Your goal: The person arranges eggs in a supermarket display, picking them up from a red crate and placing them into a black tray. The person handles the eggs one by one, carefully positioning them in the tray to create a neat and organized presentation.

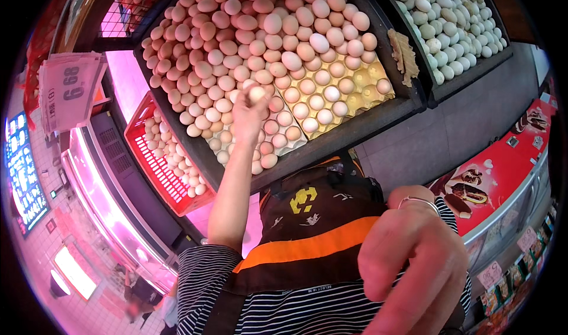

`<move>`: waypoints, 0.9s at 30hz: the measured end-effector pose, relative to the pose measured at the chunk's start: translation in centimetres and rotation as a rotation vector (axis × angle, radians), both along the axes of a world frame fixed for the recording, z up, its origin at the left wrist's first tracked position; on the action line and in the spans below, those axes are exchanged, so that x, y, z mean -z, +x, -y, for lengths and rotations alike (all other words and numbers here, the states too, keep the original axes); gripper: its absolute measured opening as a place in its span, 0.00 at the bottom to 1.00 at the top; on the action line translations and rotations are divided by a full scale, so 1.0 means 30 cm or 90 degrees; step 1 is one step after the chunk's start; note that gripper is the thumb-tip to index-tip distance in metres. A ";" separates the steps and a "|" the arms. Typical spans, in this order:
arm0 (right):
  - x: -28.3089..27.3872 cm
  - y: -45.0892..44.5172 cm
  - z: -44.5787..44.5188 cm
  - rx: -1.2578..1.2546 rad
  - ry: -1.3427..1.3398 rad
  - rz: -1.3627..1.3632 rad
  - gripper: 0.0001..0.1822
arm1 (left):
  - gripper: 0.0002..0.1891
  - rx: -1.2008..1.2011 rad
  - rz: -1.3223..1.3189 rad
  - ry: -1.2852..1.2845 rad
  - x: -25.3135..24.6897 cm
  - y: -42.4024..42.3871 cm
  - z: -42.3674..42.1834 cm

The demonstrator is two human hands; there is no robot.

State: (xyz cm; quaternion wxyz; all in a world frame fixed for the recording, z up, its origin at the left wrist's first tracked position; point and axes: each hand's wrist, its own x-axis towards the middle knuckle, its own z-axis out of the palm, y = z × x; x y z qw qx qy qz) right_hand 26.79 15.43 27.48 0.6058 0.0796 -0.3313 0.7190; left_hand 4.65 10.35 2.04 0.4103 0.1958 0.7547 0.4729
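Observation:
My left hand (248, 115) reaches over a dark bin (350, 124) heaped with brown and pinkish eggs. A pale egg (257, 94) sits between its thumb and fingers, just above the pile. Beneath the wrist lies a grey egg tray (301, 139), mostly filled with eggs. The yellow egg tray (356, 100) beside it holds eggs in many cups, and several cups at its right are bare. My right hand (417, 250), with a bangle at the wrist, is raised close to the camera with bent fingers. Whether it holds anything cannot be seen.
Pale greenish eggs fill another dark bin (461, 75) at upper right. A red plastic crate (155, 168) of eggs stands low at left, below price cards (71, 93). A red-topped freezer (501, 166) is on the right. A dry leaf-like scrap (403, 57) rests on the bin's edge.

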 end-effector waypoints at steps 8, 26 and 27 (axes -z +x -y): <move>0.001 0.034 -0.087 -0.196 0.001 -0.008 0.04 | 0.27 -0.011 -0.277 0.000 -0.055 -0.088 -0.199; 0.273 0.172 -0.190 -0.357 -0.064 0.391 0.17 | 0.31 0.268 -0.701 -0.055 -0.030 -0.063 -0.728; 0.285 0.180 -0.186 -0.351 -0.089 0.401 0.17 | 0.31 0.266 -0.714 -0.059 -0.031 -0.063 -0.732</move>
